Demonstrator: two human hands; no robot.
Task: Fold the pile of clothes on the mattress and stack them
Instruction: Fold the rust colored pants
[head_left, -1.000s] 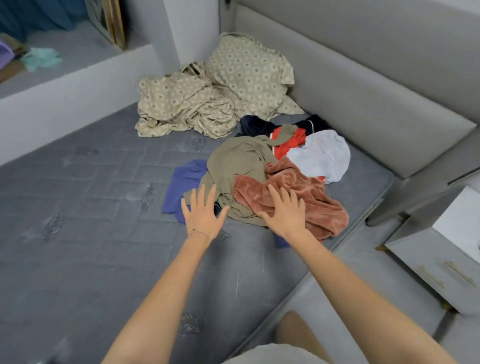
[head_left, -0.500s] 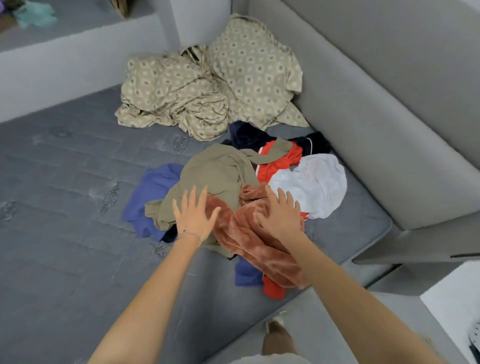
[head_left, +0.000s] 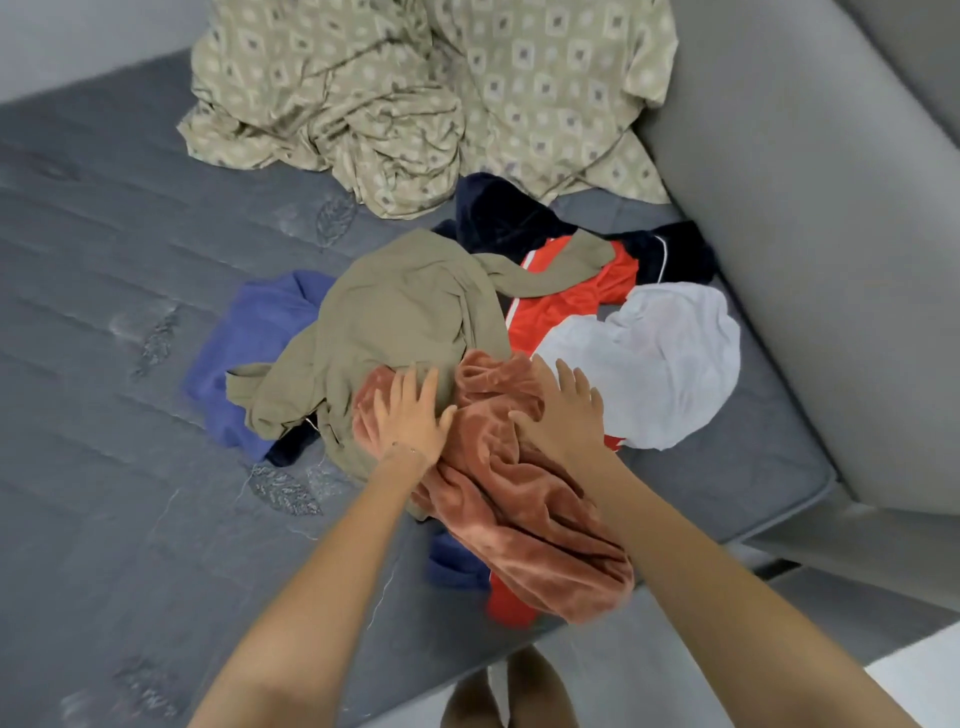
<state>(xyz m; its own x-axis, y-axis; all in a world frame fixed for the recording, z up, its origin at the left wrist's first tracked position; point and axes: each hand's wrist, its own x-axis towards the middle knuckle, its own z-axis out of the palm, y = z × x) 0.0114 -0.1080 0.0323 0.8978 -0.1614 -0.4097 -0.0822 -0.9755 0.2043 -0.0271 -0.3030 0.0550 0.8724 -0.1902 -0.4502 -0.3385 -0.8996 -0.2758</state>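
The left hand (head_left: 402, 418) and right hand (head_left: 563, 415), fingers spread and gripping nothing, lie over the rust garment (head_left: 524, 525) atop the pile (head_left: 415, 322) at the mattress (head_left: 130, 467) edge, where a hasty pull could drag tangled clothes off.

I have one view, from the head camera. It looks forward and steeply down over the near edge of the mattress (head_left: 114, 426), close above the pile of clothes (head_left: 410, 317), with the left hand (head_left: 410, 415) and right hand (head_left: 566, 410) near mid-frame.
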